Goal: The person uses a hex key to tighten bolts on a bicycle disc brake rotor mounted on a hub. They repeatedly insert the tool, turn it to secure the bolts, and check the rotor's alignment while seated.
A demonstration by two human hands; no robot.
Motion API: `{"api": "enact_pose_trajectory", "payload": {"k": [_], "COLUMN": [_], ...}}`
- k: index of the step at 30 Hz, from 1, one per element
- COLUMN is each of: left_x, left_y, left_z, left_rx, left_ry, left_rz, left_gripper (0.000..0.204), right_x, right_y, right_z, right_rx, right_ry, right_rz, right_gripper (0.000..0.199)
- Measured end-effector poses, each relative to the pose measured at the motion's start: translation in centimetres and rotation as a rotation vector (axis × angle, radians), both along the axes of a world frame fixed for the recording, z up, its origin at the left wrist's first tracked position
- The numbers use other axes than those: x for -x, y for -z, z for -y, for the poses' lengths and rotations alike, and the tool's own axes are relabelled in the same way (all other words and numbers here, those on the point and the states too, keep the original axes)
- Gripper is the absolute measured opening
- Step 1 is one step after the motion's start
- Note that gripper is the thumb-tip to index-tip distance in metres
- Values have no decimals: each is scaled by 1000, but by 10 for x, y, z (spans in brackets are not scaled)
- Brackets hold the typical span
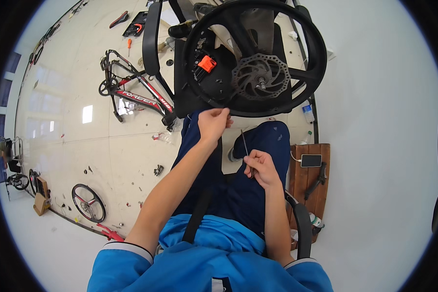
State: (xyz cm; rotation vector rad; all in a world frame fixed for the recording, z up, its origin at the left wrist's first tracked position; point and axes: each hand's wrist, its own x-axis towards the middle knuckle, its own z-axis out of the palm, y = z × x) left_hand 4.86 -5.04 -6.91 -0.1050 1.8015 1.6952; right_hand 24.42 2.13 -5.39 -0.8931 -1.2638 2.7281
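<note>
A black spoked wheel (304, 75) lies on a black chair seat (180, 100) in front of my knees. Fixed at its hub is a silver brake disc (246, 80), with the axle end pointing up. My left hand (214, 125) is closed in a pinch by the wheel's near rim; whatever its fingertips hold is too small to make out. Lower, over my thigh, my right hand (260, 168) grips a thin metal hex key (244, 141), its long end pointing up and away. Several small dark bolts (219, 82) and an orange-and-black item (207, 63) lie on the seat, inside the wheel's ring.
At left on the floor lie a red-and-black bicycle frame (138, 97), an orange-handled screwdriver (129, 44), a tool case (135, 24) and another wheel (88, 203). A wooden bench (297, 194) at right bears a phone (311, 160). Chair armrests (152, 39) stand close by.
</note>
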Motion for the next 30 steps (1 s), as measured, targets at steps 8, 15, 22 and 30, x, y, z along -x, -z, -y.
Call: {"api": "enact_pose_trajectory", "payload": {"k": [8,15,22,30], "left_x": [72,103,126,132], "left_y": [32,40,69,63], "left_z": [-57,-73,-87,-78], "left_rx": [293,797,884,831], "left_ry": [82,475,628,358], "left_rz": [-856,-733,-607,-591], "left_gripper": [18,28,37,38], "right_x": [-3,-8,-8,-13], "right_y": [2,5,3,-2], "right_z": [3,-2,1,8], "right_rx": [92,171,208,249], "right_ry": [98,131,108,102], "right_rz": [-41,-109,-131,-116], "right_gripper": [15,14,16,16]}}
